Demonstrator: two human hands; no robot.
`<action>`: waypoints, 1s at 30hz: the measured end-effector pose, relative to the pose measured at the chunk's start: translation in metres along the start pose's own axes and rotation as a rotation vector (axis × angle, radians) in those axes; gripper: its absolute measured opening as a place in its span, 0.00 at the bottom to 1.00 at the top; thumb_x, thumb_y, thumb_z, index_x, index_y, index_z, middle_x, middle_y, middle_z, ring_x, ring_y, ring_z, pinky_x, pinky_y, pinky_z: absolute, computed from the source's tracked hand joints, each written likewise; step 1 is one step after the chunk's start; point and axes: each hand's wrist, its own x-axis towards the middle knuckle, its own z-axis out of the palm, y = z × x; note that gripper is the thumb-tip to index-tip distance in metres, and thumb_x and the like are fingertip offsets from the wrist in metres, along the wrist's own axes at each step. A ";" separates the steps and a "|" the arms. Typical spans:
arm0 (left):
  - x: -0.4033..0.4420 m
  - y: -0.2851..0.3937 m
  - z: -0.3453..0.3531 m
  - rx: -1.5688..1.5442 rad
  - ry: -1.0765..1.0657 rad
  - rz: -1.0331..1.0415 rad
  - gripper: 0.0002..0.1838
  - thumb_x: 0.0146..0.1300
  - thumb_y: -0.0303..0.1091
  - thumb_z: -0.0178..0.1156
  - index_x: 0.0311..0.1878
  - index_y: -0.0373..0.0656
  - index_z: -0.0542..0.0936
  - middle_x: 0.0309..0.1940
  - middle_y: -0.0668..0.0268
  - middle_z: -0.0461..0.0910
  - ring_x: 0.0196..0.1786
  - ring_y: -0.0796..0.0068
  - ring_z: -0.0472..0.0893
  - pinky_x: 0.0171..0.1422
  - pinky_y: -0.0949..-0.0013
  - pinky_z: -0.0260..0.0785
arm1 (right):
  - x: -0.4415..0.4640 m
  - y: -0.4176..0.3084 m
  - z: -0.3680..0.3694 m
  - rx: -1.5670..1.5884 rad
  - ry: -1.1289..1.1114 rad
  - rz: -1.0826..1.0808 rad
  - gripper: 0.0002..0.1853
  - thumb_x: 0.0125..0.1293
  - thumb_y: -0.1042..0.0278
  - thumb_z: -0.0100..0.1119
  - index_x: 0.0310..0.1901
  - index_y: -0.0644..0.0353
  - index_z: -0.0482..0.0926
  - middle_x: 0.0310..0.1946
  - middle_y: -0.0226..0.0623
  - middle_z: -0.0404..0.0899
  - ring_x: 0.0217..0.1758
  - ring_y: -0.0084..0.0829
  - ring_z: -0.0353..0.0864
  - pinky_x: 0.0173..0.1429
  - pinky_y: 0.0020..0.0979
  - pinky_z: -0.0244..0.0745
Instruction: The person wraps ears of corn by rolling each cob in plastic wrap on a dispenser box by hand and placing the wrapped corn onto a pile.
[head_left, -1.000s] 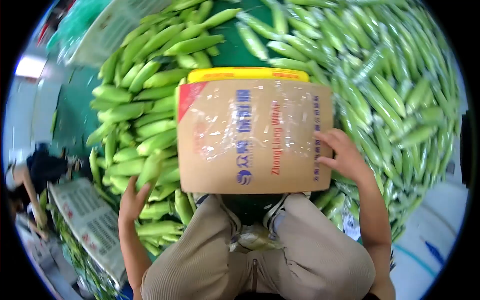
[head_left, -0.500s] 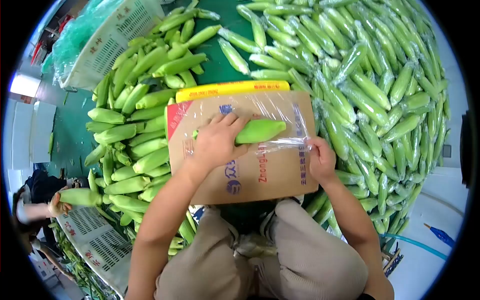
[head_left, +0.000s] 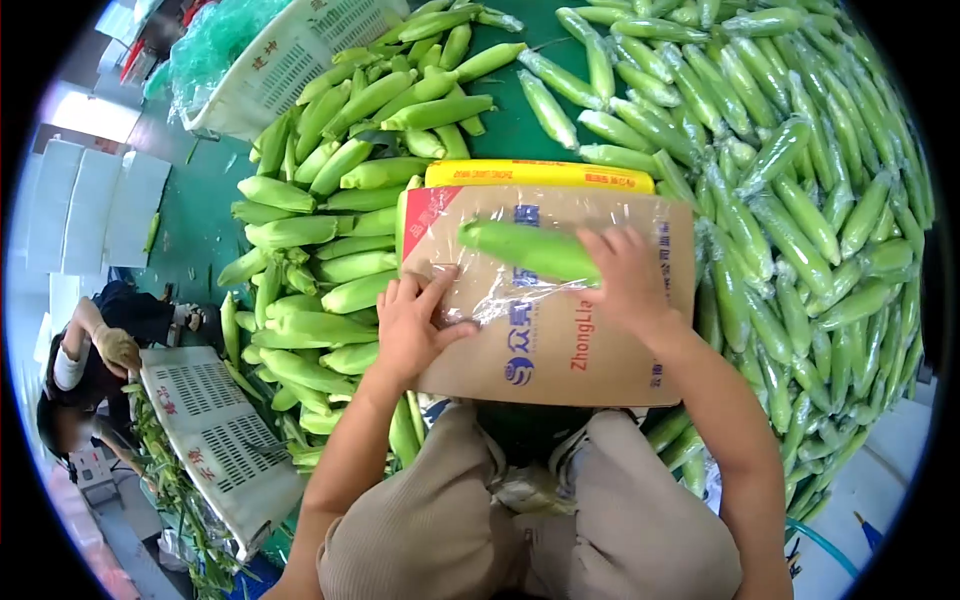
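Note:
A green ear of corn (head_left: 525, 248), slightly blurred, lies tilted over a cardboard box (head_left: 620, 370) with clear plastic film (head_left: 480, 305) beneath and around it. My right hand (head_left: 630, 280) grips the corn's right end. My left hand (head_left: 415, 320) rests on the left side of the cardboard, below the corn's other end, fingers and thumb spread. Its fingertips are at the film; whether they pin it I cannot tell. Behind the cardboard sits a yellow roll-like box (head_left: 540, 176).
Unwrapped corn (head_left: 310, 235) is heaped at left; film-wrapped corn (head_left: 770, 230) is piled at right. A white crate (head_left: 290, 65) with green plastic stands at upper left. Beside another white crate (head_left: 215, 440) of husks, a co-worker's gloved hand (head_left: 118, 350) is near its rim.
My left hand has left the corn and spread on the cardboard. My right hand moved from the film's right edge onto the corn. The view shifted. The co-worker's hand no longer holds corn.

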 end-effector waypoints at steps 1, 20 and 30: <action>-0.002 -0.003 0.001 0.019 0.009 -0.008 0.20 0.52 0.43 0.78 0.45 0.48 0.83 0.37 0.64 0.76 0.44 0.58 0.76 0.50 0.58 0.67 | -0.002 0.001 -0.001 -0.001 0.012 0.007 0.39 0.49 0.50 0.80 0.64 0.49 0.76 0.48 0.35 0.76 0.54 0.41 0.77 0.53 0.43 0.75; -0.005 0.045 0.019 -0.202 -0.134 0.149 0.38 0.71 0.60 0.56 0.72 0.37 0.73 0.72 0.53 0.72 0.77 0.52 0.67 0.83 0.46 0.52 | -0.014 -0.035 -0.007 0.103 -0.157 -0.058 0.50 0.43 0.54 0.82 0.70 0.58 0.70 0.64 0.47 0.70 0.68 0.56 0.69 0.69 0.51 0.68; 0.130 0.056 0.035 -0.189 -0.062 0.235 0.31 0.58 0.42 0.62 0.63 0.35 0.79 0.68 0.50 0.75 0.77 0.49 0.67 0.86 0.39 0.43 | 0.042 0.023 0.019 -0.041 0.089 -0.031 0.53 0.46 0.65 0.81 0.75 0.63 0.63 0.68 0.53 0.68 0.69 0.59 0.68 0.70 0.49 0.67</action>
